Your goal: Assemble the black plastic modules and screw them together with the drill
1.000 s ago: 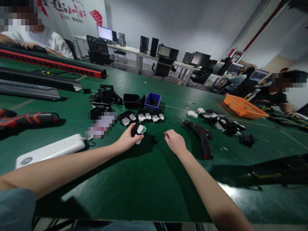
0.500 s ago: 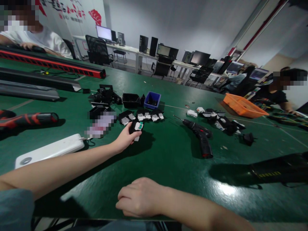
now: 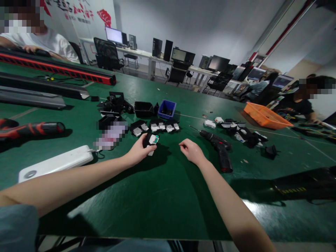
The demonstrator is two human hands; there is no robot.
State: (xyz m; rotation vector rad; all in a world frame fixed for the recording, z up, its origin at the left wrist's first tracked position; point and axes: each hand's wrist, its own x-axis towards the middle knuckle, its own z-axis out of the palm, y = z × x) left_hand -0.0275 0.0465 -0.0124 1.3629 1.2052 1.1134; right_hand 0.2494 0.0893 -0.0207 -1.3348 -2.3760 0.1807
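My left hand (image 3: 138, 153) is closed around a small black plastic part with white blocks and a green piece (image 3: 153, 139), held just above the green table. My right hand (image 3: 193, 151) is over the table to the right of it, fingers curled together; whatever they may hold is hidden. Beyond my left hand lie several similar black-and-white parts (image 3: 158, 126) in a row. Behind these stand a blue bin (image 3: 167, 109) with small dark pieces inside and a black bin (image 3: 143, 109). A black cordless drill (image 3: 217, 148) rests right of my right hand, its bit pointing left and away.
More black and white parts (image 3: 243, 131) are heaped beyond the drill, near an orange tray (image 3: 266, 114). A white power bank (image 3: 56, 163) and a red-black tool (image 3: 34, 131) lie left. A dark cylindrical object (image 3: 304, 185) is at right. Other people sit at both far sides.
My right hand has moved from the table's near edge forward and to the right, close to the drill. My left hand keeps the black part, shifted very slightly right.
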